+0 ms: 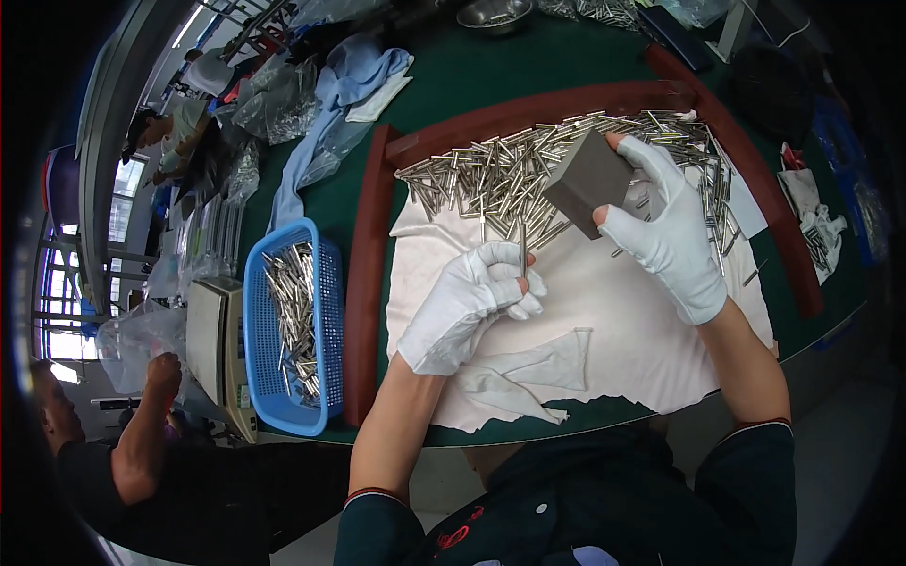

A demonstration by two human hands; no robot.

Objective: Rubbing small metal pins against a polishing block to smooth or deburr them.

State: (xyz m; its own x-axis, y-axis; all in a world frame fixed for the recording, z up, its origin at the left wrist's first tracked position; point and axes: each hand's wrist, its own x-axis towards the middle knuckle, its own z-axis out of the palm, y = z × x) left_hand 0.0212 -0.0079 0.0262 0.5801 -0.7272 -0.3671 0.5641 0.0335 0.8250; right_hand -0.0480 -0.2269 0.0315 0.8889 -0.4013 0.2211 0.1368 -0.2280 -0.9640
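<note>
In white gloves with bare fingertips, both my hands are over a pale pink cloth (651, 349). My left hand (462, 307) pinches a slim metal pin (524, 250) upright between thumb and forefinger. To its upper right, my right hand (672, 231) grips a grey-brown rectangular block (593, 174), thumb on the lower side and a finger on the upper. Block and pin are apart. Beyond them a heap of loose shiny metal pins (491, 179) spreads across the far part of the cloth, partly hidden by the block. A crumpled white cloth (538, 363) lies nearest me.
A dark red wooden frame (371, 274) borders the cloth on three sides. Left of it stands a blue plastic basket (332, 321) holding several metal pins. A beige boxy device (212, 340) is farther left. Another person's raised hand (163, 375) is at lower left. A metal bowl (495, 13) sits at the back.
</note>
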